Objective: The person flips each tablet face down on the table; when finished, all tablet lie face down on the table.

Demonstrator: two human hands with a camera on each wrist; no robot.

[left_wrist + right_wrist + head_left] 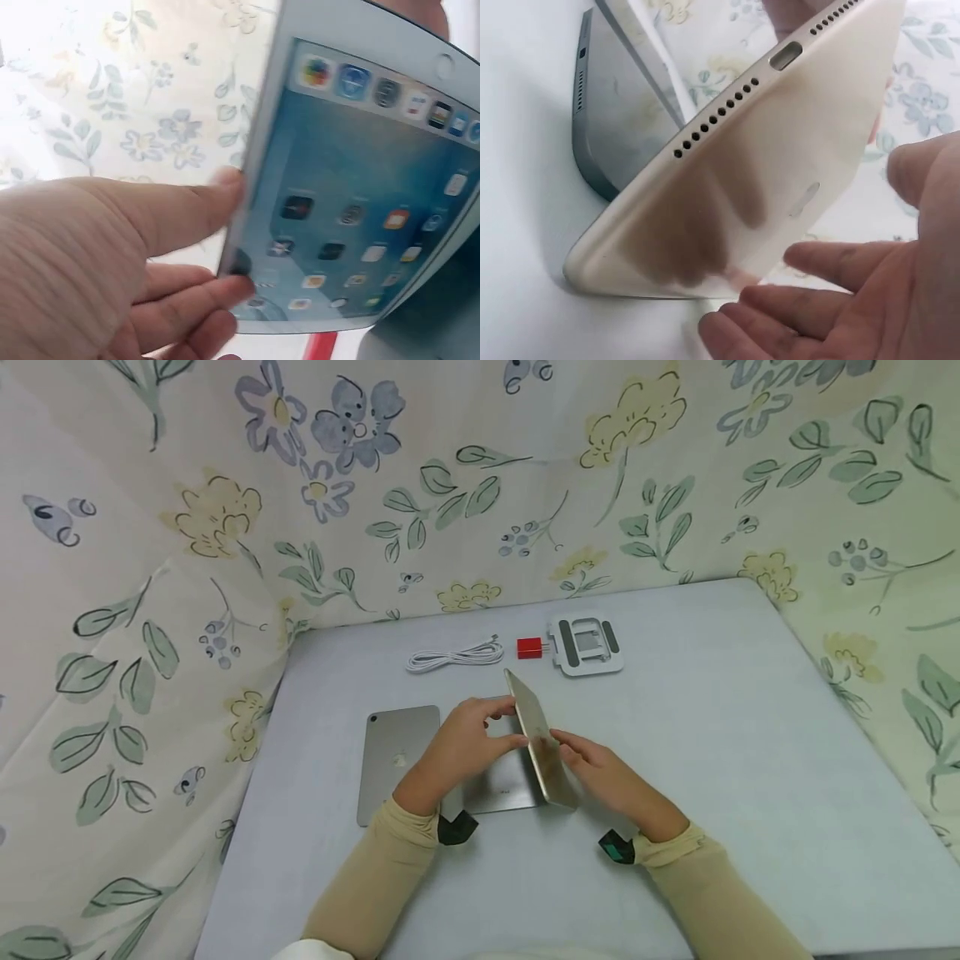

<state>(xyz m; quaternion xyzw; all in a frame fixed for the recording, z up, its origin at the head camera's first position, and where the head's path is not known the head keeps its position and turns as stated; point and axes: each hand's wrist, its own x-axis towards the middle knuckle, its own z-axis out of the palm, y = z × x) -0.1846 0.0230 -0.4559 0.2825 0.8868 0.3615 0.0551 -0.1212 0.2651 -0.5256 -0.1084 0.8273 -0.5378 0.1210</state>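
I hold a gold tablet (542, 743) up on its edge on the grey table (712, 735). My left hand (468, 739) grips its left side. In the left wrist view the thumb (217, 191) and curled fingers pinch the rim of the lit screen (352, 187), which shows app icons. My right hand (600, 768) lies behind the tablet's plain back (780, 172) with its fingers (832, 259) loosely extended. A grey tablet (397, 752) lies back up to the left. A second grey tablet (502, 787) lies under my hands and shows in the right wrist view (611, 127).
At the back of the table lie a coiled white cable (455, 656), a small red charger (529, 647) and a white folding stand (585, 645). Floral cloth (187, 527) walls the table on the left, back and right.
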